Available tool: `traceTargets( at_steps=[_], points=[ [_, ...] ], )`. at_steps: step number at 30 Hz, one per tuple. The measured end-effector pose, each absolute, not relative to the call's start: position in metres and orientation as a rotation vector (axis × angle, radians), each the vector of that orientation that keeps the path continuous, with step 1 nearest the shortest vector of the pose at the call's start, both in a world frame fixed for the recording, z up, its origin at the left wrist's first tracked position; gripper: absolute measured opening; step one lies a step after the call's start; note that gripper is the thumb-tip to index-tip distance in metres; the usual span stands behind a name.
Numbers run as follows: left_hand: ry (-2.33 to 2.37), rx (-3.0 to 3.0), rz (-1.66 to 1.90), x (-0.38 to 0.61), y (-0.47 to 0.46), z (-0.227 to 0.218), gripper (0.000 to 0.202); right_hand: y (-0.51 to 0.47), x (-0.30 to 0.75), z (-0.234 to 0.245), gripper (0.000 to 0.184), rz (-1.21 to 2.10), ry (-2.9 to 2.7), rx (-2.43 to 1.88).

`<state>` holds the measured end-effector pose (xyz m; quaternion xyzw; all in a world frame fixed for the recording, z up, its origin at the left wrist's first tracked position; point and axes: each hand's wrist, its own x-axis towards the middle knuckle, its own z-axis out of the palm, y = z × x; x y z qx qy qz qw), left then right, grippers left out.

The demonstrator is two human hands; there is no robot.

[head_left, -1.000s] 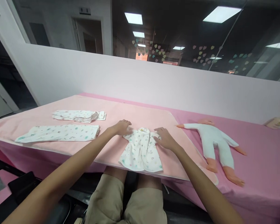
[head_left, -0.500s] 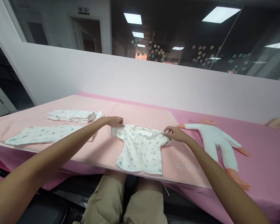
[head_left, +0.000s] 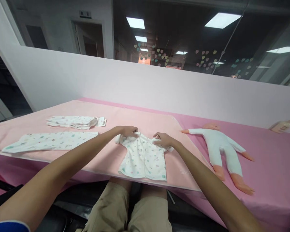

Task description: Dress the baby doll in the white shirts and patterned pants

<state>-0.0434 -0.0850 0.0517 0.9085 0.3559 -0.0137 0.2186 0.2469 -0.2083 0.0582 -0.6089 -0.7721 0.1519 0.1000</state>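
A white baby shirt (head_left: 143, 161) with small green and grey prints lies spread at the front edge of the table, its hem towards me. My left hand (head_left: 130, 130) is closed at the left side of its neckline, fingertips on the cloth. On the other side of the collar, my right hand (head_left: 163, 140) pinches the fabric, with its fingers bent. Both hands partly cover the neckline and shoulders. To the left lie printed baby trousers (head_left: 55, 140), laid flat, and behind them a folded stack of printed baby clothes (head_left: 73, 122).
A doll (head_left: 219, 145) in a white suit lies on the pink cloth (head_left: 268, 154) to the right. Near the wall at the far right is a pale bottle-like object (head_left: 281, 126). A peach mat (head_left: 140, 119) covers the table under the clothes. A white wall (head_left: 147, 82) stands behind.
Both hands have moved inward from the shirt's sleeves to its neckline, closer together. The collar is now gathered and partly covered. The camera view has shifted slightly.
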Motion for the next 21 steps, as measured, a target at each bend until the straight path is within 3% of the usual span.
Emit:
traceTargets(
  at_steps=[2, 13, 21],
  points=[
    [0.969, 2.548, 0.064, -0.050, -0.097, 0.069, 0.057, -0.219, 0.244, 0.075, 0.038, 0.432, -2.302, -1.776],
    [0.710, 2.700, 0.625, -0.083, -0.208, 0.223, 0.050, -0.324, 0.221, 0.226, 0.048, 0.064, -2.220, -1.523],
    [0.849, 2.811, 0.773, -0.080, -0.235, 0.263, 0.044, -0.338, 0.204, 0.249, 0.048, -0.061, -1.997, -1.613]
  ],
)
